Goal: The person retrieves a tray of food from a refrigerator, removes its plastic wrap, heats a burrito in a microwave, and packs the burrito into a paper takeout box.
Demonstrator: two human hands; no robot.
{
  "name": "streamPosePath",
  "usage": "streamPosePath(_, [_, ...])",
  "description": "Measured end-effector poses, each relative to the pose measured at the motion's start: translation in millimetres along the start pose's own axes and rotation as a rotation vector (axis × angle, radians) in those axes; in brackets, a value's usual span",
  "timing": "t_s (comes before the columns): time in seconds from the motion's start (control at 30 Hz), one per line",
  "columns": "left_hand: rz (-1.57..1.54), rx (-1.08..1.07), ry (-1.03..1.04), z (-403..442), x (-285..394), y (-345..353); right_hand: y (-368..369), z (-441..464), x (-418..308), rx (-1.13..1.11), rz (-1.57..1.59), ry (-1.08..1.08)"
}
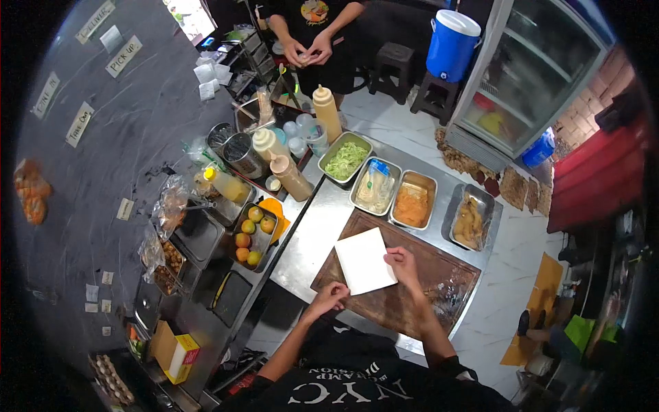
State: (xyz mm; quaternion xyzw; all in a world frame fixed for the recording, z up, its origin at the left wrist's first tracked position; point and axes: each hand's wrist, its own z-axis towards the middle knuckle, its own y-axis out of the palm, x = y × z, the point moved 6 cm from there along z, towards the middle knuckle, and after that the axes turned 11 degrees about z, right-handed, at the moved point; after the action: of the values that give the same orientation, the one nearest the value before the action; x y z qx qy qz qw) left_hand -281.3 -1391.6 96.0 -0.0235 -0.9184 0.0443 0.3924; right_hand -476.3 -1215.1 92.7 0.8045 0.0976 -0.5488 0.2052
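Note:
A flat white square sheet, which looks like paper, is over the wooden cutting board. My right hand grips its right edge between thumb and fingers. At the sheet's lower left corner, my left hand has its fingers curled together, with the fingertips at the corner. Beyond the board stand metal trays: one of shredded lettuce, one with a bag of pale food, one of orange shreds. To the right, another tray holds brown fried-looking pieces.
Sauce bottles stand left of the trays. A tray of citrus fruit and a yellow-capped bottle are on the left counter. Across from me, a person's hands handle something small. A glass-door fridge and blue cooler stand at the back right.

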Motion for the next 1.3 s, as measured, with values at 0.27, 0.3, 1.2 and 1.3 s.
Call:
streamPosePath(0.27, [0.021,0.287,0.270,6,54,-45,8,21,-30,-0.425,-0.170,0.064])
streamPosePath(0.3, [0.080,0.328,0.325,9,60,-45,10,22,-29,-0.451,-0.197,0.076])
streamPosePath(1.2, [0.221,0.155,0.451,90,115,-51,37,29,11,-0.648,-0.144,0.640])
streamPosePath(1.3, [0.264,0.040,0.505,94,134,-46,41,16,8,-0.853,0.364,1.443])
